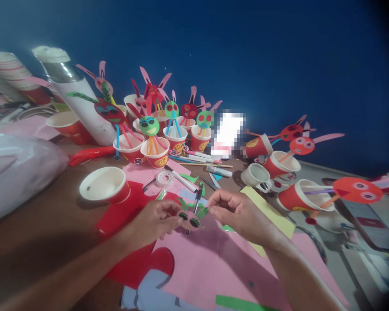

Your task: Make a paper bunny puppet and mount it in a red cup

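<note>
Between my hands is a small pink paper face (190, 219) with dark green-rimmed eyes and green paper ears. My left hand (164, 218) pinches the left edge of the face between thumb and fingers. My right hand (231, 211) is closed at the tip of the right green ear (202, 211), thumb against forefinger. A dark pen (198, 196) lies just behind the face, partly covered by it. Beneath both hands spreads a large pink paper sheet (210, 263). A red paper piece (132, 263) lies to the left, and a yellow sheet (272, 211) is by my right wrist.
Several red paper cups (157, 160) with paper faces on straws stand at the back. An empty cup (103, 183) sits at left, near a plastic bag (22, 172). Behind are a flask (81, 103), a tape roll (164, 177), scissors (214, 179) and a white mug (254, 176).
</note>
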A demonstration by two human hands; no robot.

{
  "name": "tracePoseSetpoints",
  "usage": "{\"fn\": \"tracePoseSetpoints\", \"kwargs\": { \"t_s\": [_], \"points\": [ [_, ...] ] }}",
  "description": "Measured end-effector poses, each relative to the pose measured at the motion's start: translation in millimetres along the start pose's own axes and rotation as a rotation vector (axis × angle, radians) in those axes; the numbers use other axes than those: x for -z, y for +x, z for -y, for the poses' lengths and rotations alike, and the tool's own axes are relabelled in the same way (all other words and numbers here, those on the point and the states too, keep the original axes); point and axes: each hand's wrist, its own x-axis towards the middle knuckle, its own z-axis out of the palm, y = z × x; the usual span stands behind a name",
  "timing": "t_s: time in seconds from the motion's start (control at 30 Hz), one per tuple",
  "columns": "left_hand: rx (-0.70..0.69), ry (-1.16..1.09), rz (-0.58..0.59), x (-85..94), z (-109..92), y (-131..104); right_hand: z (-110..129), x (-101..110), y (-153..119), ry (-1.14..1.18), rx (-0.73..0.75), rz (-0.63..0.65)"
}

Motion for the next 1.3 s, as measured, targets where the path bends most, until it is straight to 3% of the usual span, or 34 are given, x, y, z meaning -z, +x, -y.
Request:
{"fn": "tracePoseSetpoints", "kwargs": {
  "t_s": [0.2, 0.33, 0.47, 0.77, 0.97, 1.3],
  "points": [
    [0.045, -0.112, -0.013, 1.7, 0, 3, -9, -3, 10, 0.056, -0.052, -0.058],
    [0.016, -0.284, -0.081, 3.9, 4, 8, -15, -9, 17, 0.119, -0.127, -0.126],
    [-0.037, -0.365, -0.144, 0.8, 5, 9, -22, -23, 20, 0.174, -0.172, -0.063],
    [-0.037, -0.362, -0.070, 4.1, -1, 6, -26, -34, 23, 0.262, -0.120, -0.059],
    [-0.057, -0.389, -0.103, 6.3, -12, 6, -23, -34, 23, 0.330, -0.109, -0.095],
    [-0.116, -0.434, -0.082, 4.3, -1, 11, -35, -38, 26, 0.302, -0.017, -0.134]
  ]
}}
